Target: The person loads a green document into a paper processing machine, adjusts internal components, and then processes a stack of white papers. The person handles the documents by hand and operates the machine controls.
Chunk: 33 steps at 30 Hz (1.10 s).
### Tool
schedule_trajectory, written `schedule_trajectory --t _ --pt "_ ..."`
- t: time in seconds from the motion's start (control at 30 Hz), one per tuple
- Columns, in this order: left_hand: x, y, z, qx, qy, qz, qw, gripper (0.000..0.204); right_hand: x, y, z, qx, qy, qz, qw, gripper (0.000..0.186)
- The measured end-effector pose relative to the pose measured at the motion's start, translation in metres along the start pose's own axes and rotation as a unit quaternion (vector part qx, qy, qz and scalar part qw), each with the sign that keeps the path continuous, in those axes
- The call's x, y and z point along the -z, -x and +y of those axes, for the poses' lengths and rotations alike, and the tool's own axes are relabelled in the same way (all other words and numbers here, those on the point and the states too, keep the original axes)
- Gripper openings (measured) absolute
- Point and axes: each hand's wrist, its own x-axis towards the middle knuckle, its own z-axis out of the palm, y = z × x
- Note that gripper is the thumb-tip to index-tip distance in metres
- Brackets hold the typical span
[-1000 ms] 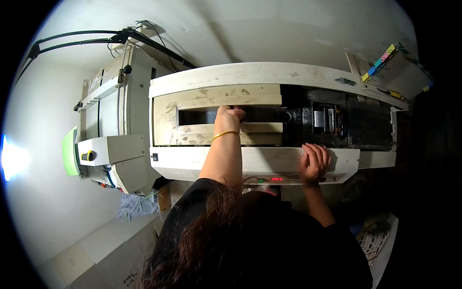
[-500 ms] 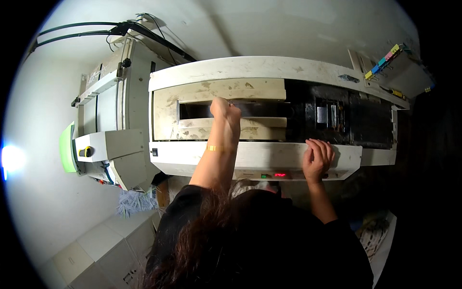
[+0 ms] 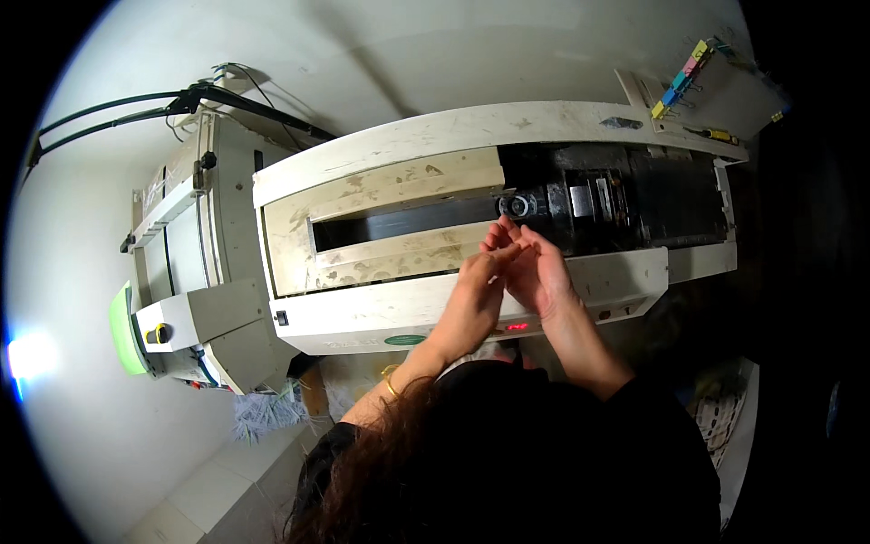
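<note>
Both hands meet over the front edge of a long white and beige machine point(image 3: 399, 313). My right hand point(image 3: 544, 276) is turned palm up, its fingers stretched out and slightly cupped. Against its palm rest the curled fingers of my left hand point(image 3: 476, 295); anything between them is hidden or too small to make out. Behind the hands runs a long dark slot point(image 3: 399, 222) in the beige top plate point(image 3: 294, 245). Just past the fingertips, a round ringed part point(image 3: 519, 206) shows in the machine's black section, near a pale metal block point(image 3: 581, 201).
A second white machine point(image 3: 204, 322) with a green panel point(image 3: 125, 326) stands at the left. Black jointed arms point(image 3: 195, 95) reach along the wall above it. Coloured clips point(image 3: 681, 80) and a yellow-handled tool point(image 3: 716, 136) are at the back right. Shredded paper point(image 3: 272, 412) lies below.
My left hand has come out of the slot and moved right and nearer, to my right hand. The right hand has left the front ledge and turned palm up. The round ringed part now shows.
</note>
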Motion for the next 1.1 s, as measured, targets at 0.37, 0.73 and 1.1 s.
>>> schedule_trajectory --t 0.37,0.73,1.1 --pt "0.116 -0.02 -0.061 -0.076 -0.325 0.031 0.942 0.021 -0.005 0.004 -0.047 0.124 0.049 0.047 0.99 0.035" --pt "0.172 -0.079 -0.164 0.333 -0.407 -0.278 0.804 0.039 0.045 -0.021 -0.162 0.321 0.467 0.232 0.791 0.072" --pt "0.146 -0.096 -0.16 0.243 -0.514 -0.341 0.749 0.047 0.064 0.071 -0.109 0.485 0.787 0.178 0.338 0.021"
